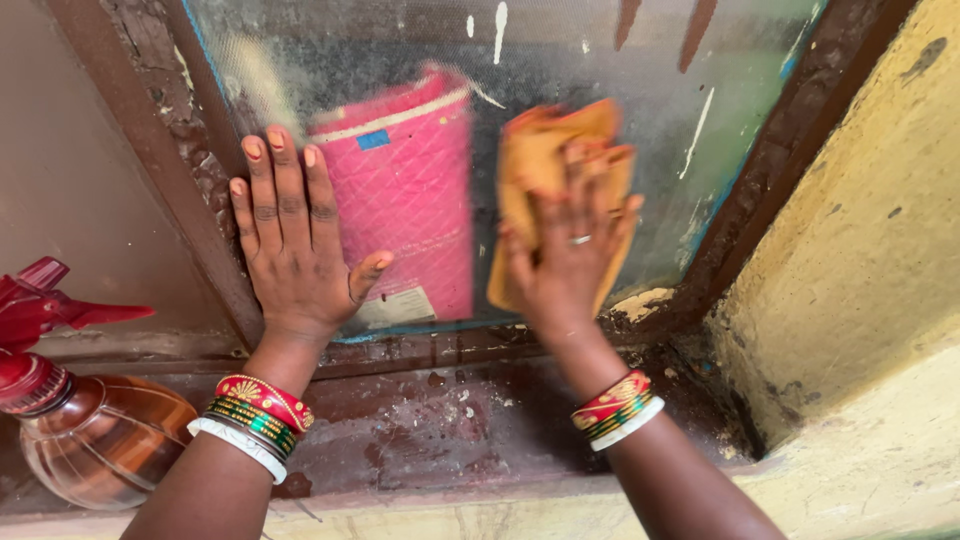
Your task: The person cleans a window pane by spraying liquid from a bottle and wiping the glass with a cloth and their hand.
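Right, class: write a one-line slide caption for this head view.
Right hand presses an orange cloth on grimy window glass; left hand lies flat beside it.
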